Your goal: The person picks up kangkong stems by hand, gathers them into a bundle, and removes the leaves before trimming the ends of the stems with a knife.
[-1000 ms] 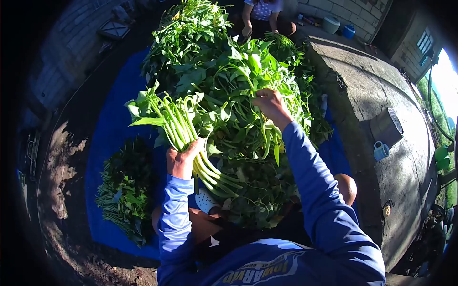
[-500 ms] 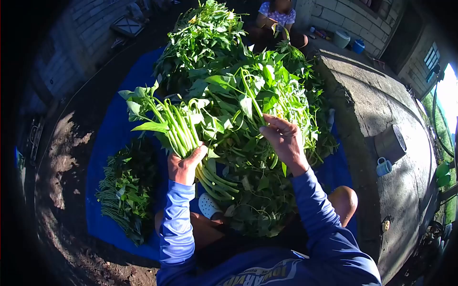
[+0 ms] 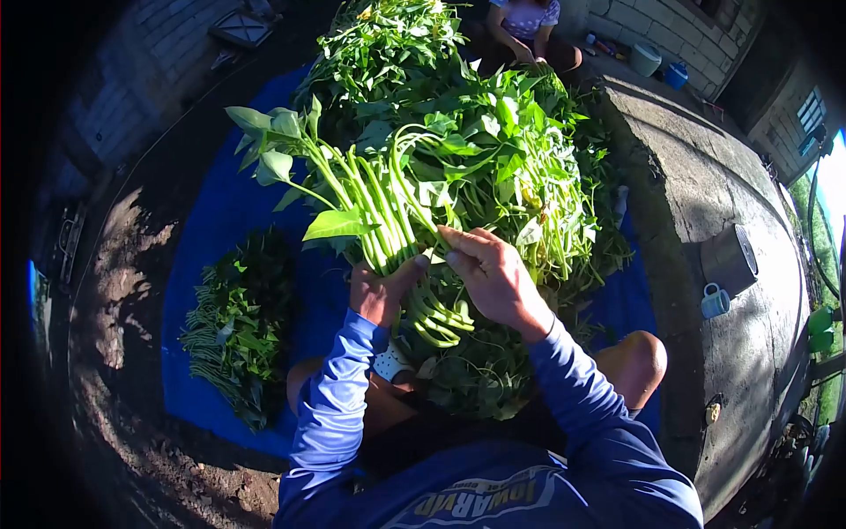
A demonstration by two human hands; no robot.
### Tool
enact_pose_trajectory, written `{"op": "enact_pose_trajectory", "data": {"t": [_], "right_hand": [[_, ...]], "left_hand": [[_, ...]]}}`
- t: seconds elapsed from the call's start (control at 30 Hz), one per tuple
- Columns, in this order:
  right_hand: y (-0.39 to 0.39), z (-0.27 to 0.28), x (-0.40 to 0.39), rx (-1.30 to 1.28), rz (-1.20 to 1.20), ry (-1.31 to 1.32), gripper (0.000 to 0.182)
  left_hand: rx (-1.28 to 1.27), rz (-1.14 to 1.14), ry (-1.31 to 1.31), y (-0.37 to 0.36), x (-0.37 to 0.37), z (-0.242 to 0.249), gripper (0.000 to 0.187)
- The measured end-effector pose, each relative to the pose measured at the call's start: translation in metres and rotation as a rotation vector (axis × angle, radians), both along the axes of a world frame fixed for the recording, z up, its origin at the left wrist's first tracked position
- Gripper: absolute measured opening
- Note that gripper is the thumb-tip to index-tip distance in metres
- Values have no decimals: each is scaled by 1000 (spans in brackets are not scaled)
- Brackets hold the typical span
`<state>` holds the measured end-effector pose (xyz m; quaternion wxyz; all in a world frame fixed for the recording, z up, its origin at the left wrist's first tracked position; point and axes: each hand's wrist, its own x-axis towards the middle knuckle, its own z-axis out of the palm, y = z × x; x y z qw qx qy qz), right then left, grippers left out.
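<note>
My left hand (image 3: 379,293) is wrapped round a bunch of water spinach (image 3: 377,207), with thick pale green stems and broad leaves fanning up to the left. The cut stem ends poke out below the fist. Close by on the right, my right hand (image 3: 495,278) pinches a single curved water spinach stem (image 3: 407,181) between thumb and fingers, right beside the bunch. Beyond both hands rises a large heap of leafy greens (image 3: 520,150). Shaded loose stems and leaves (image 3: 480,379) lie below, between my legs.
A blue tarp (image 3: 198,388) spreads under the greens. Stacked bundles (image 3: 238,335) lie on its left side. At right is a concrete ledge (image 3: 670,176) with a mug (image 3: 715,301) and a metal can (image 3: 731,258). Another person (image 3: 524,26) sits behind the heap.
My right hand has moved left and down, bringing its stem against the bunch. My left hand has shifted right and up with the bunch. The other person's hands have lowered.
</note>
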<state>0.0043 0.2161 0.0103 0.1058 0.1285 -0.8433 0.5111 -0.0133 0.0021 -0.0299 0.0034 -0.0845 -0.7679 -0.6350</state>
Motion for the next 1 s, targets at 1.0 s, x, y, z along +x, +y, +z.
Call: {"op": "enact_pose_trajectory", "data": {"t": [1.0], "right_hand": [[59, 15, -6, 869, 489, 557, 27]], "left_hand": [[201, -989, -520, 17, 4, 13, 33]]}}
